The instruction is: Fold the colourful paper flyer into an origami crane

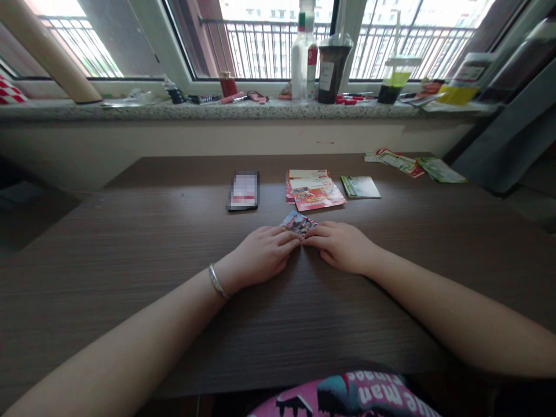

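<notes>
Both hands meet over a small printed paper (297,221) with a blue and multicoloured pattern, which lies at a slant on the brown table and looks folded. My left hand (267,252) has its fingers pressed on the paper's left and near edge; a silver bangle circles that wrist. From the other side, my right hand (341,244) presses its fingers on the paper's right and near edge. My fingertips almost touch at the corner closest to me, and they hide that part of the paper.
Beyond my hands, a phone (244,191) lies left of red-and-yellow leaflets (319,194) and a small green-and-white stack (361,187). More leaflets (399,163) lie at the far right. Bottles (299,66), a dark cup (332,69) and small items crowd the windowsill (195,113).
</notes>
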`<control>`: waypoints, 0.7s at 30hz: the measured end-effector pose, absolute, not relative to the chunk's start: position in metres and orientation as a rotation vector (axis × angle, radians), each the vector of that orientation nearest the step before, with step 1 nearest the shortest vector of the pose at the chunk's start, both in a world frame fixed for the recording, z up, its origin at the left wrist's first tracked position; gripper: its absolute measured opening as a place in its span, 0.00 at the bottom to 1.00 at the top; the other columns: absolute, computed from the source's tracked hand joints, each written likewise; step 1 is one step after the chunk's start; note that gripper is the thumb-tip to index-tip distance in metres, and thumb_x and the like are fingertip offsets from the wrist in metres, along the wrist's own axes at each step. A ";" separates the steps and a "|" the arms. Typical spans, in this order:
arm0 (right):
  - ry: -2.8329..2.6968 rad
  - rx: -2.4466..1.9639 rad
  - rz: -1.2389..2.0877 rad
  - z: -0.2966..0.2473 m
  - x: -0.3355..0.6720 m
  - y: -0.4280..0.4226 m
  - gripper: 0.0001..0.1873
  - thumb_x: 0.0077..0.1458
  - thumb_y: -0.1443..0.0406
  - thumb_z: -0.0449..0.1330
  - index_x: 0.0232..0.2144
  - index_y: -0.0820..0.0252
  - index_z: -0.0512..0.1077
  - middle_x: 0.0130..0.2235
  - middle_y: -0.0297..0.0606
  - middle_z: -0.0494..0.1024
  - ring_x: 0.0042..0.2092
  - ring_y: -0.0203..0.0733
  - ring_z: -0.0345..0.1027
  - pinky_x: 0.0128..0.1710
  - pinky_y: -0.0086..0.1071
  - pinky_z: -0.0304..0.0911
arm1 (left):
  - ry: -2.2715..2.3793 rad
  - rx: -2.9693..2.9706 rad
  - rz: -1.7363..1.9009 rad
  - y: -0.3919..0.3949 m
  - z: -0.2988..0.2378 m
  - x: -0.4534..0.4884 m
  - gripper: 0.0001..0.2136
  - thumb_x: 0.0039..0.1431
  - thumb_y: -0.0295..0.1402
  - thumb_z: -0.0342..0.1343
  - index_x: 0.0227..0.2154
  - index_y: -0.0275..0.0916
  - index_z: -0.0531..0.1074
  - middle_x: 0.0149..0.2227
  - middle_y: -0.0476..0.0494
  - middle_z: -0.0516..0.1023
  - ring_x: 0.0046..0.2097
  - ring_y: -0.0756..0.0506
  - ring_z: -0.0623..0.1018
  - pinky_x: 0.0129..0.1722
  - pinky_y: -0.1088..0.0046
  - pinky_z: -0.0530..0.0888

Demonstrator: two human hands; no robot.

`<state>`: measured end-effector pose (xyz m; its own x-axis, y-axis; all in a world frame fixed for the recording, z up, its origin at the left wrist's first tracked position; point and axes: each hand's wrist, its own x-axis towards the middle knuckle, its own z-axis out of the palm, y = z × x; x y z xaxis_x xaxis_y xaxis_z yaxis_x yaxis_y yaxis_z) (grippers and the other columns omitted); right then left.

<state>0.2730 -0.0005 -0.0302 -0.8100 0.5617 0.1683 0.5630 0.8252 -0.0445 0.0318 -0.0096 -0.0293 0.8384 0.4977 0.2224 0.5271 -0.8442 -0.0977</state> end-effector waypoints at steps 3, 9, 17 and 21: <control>-2.859 -0.920 -0.026 -0.027 0.271 -0.002 0.22 0.55 0.70 0.53 0.53 0.57 0.71 0.54 0.43 0.73 0.50 0.49 0.65 0.47 0.43 0.64 | -0.790 -2.844 -0.233 -0.009 -0.026 0.028 0.19 0.59 0.27 0.52 0.54 0.37 0.68 0.54 0.40 0.74 0.54 0.42 0.73 0.54 0.63 0.70; -2.869 -0.929 -0.016 -0.025 0.267 -0.005 0.23 0.55 0.70 0.54 0.53 0.57 0.71 0.53 0.44 0.74 0.49 0.49 0.66 0.45 0.43 0.64 | -0.759 -2.872 -0.068 -0.008 -0.017 0.013 0.16 0.61 0.26 0.51 0.51 0.40 0.70 0.50 0.43 0.76 0.49 0.43 0.75 0.50 0.64 0.71; -2.854 -0.931 -0.009 -0.025 0.268 -0.005 0.23 0.55 0.70 0.54 0.53 0.56 0.71 0.53 0.41 0.74 0.49 0.48 0.65 0.46 0.41 0.64 | -0.803 -2.875 -0.061 -0.009 -0.009 0.008 0.15 0.63 0.24 0.50 0.49 0.43 0.73 0.45 0.44 0.79 0.46 0.45 0.77 0.46 0.66 0.72; -2.857 -0.948 -0.015 -0.024 0.270 -0.005 0.22 0.56 0.69 0.53 0.53 0.55 0.71 0.53 0.41 0.74 0.50 0.48 0.65 0.45 0.41 0.63 | -0.862 -2.893 0.005 -0.008 -0.001 0.002 0.14 0.58 0.22 0.52 0.42 0.43 0.77 0.40 0.45 0.81 0.43 0.45 0.78 0.44 0.67 0.73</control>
<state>0.2701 -0.0048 -0.0245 -0.7937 0.5948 0.1275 0.5961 0.8023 -0.0321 0.0020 -0.0083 -0.0008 0.8377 0.5452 0.0320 0.5448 -0.8301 -0.1185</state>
